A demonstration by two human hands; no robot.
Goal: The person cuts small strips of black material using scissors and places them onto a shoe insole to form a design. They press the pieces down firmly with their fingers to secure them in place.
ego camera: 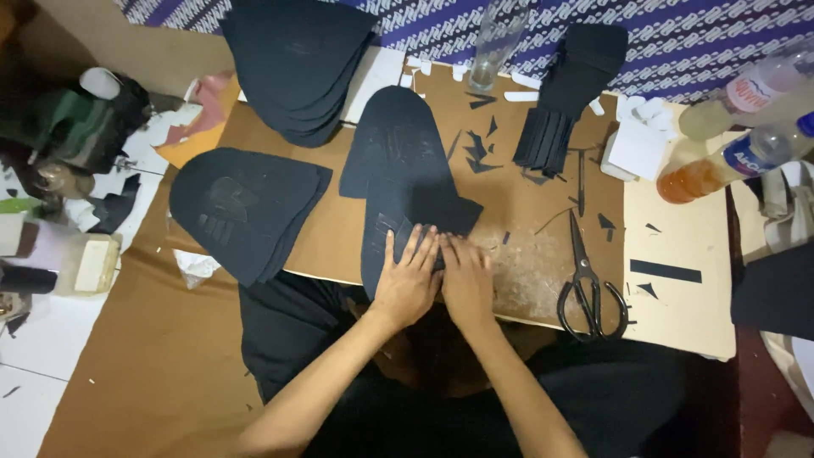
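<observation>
My left hand (409,278) and my right hand (465,278) lie side by side, fingers flat, pressing on a black fabric piece (398,161) that stretches away from me across a brown board (526,212). A smaller black piece (454,214) sits on top, just beyond my fingertips. Neither hand grips anything; both press down with fingers together and extended.
Black scissors (589,293) lie to the right of my hands. Stacks of rounded black fabric pieces (246,208) (297,64) sit left and far left. A bundle of black strips (564,93), a glass (496,42), two bottles (738,153) and fabric scraps (479,153) are beyond.
</observation>
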